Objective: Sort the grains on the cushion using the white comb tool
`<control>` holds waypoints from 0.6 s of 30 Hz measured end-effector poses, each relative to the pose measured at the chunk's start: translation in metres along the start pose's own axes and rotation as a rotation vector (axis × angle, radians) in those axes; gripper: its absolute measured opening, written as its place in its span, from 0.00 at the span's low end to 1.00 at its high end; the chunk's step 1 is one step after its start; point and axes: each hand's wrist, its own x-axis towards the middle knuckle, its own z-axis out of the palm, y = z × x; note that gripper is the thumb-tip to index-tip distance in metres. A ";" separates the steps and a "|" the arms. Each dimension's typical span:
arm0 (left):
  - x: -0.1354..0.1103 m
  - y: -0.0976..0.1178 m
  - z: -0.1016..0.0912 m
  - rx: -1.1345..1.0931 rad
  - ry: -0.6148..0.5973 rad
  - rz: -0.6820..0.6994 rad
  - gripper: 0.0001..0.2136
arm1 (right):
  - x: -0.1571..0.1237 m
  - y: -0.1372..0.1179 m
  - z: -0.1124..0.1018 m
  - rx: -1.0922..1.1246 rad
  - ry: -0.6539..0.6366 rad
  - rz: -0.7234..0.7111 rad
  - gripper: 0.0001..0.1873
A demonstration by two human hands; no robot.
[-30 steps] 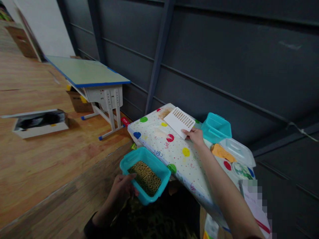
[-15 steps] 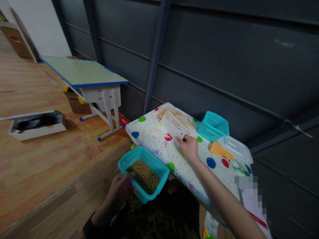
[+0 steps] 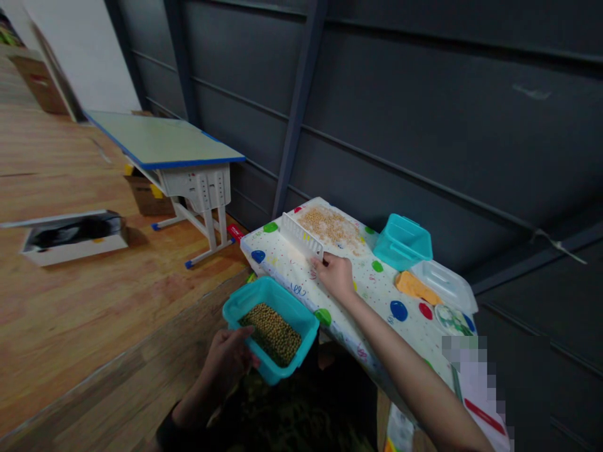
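My left hand (image 3: 230,353) grips the near-left rim of a teal plastic tub (image 3: 306,342), held just off the table's front edge. Soybeans (image 3: 273,329) cover the tub's bottom. In my right hand (image 3: 336,276) is a white slotted plastic strip (image 3: 301,237), pinched at its near end. The strip stands tilted on its long edge at the tabletop. Just beyond it, loose soybeans and pale finer grains (image 3: 330,226) lie spread over the patterned tablecloth (image 3: 289,263); what the fine grains are I cannot tell.
A second teal tub (image 3: 404,242) stands at the table's back right. Beside it lie a clear lid (image 3: 447,285), an orange cloth (image 3: 417,287) and a round green-and-white item (image 3: 452,319). A dark wall (image 3: 424,125) runs behind. Leftward are a desk (image 3: 164,141) and an open white box (image 3: 75,238).
My right hand has moved left and toward me with the slotted strip, turning it from nearly flat to upright. More of the scattered grains now shows. The left hand and tub stay put.
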 end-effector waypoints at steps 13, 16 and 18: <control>-0.001 0.002 0.005 -0.022 -0.007 -0.003 0.26 | 0.010 0.070 -0.053 0.632 -0.288 0.234 0.28; 0.001 -0.001 0.003 -0.012 -0.020 -0.019 0.26 | 0.014 0.072 -0.047 0.640 -0.320 0.246 0.27; 0.002 -0.004 0.001 -0.009 -0.014 -0.013 0.26 | 0.023 0.070 -0.041 0.628 -0.331 0.249 0.25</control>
